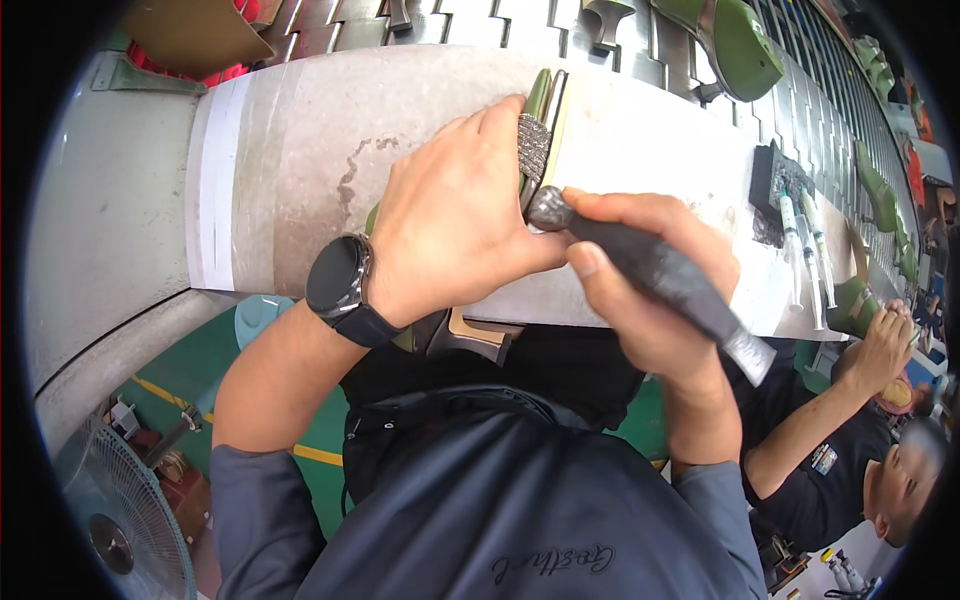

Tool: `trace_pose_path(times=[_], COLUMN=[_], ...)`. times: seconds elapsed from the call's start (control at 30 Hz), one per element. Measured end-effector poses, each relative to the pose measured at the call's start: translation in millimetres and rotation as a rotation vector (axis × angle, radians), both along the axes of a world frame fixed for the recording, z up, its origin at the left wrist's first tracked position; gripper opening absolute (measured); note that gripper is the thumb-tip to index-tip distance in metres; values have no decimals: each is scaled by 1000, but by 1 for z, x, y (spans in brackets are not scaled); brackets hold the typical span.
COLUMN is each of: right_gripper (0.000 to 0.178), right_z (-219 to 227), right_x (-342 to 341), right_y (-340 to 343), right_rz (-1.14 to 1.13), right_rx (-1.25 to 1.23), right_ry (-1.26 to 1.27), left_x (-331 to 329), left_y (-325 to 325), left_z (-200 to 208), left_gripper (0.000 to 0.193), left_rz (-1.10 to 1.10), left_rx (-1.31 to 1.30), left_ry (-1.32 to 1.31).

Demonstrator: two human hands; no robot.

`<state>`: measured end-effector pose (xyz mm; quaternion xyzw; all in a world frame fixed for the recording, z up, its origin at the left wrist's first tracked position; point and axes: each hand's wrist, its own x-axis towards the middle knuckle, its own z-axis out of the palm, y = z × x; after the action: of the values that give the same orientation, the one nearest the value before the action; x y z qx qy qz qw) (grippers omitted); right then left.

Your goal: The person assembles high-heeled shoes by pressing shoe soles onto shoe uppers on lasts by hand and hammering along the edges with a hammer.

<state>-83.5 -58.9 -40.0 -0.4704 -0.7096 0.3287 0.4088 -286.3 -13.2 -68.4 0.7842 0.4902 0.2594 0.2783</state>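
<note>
My left hand [455, 210] is closed around a green shoe [537, 97] with a glittering silver band across it, held on its side over the white work surface. The fingers cover much of the shoe; a dark heel with a tan edge [478, 332] shows below the hand at the table edge. My right hand [665, 290] grips a dark hand tool [655, 268] with a rounded grey end and a flat, flared metal end. The tool's rounded end is at the shoe's edge, beside my left thumb; whether it touches cannot be made out.
Beyond the white work surface [290, 150] runs a metal slat conveyor [450, 25] carrying green heeled shoes [735, 50]. Several syringes [808, 245] stand in a black block [768, 175] at right. A co-worker [830, 470] handles a shoe farther right. A fan [125, 520] is lower left.
</note>
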Motion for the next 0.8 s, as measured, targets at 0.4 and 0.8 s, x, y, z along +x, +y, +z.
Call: trace_pose_path(times=[0.4,0.8], right_gripper=[35,36], right_z=[-12,-21], right_x=[-17,-44], right_y=[-29,-51], right_rz=[-39,111], right_rx=[240,143], right_ry=[9,-79], left_x=[-57,-55], left_y=[-4,-22], left_z=[-11,-22], left_gripper=[79,52], left_rz=[-256,-76], left_rx=[-10,55], left_ry=[-133,-146])
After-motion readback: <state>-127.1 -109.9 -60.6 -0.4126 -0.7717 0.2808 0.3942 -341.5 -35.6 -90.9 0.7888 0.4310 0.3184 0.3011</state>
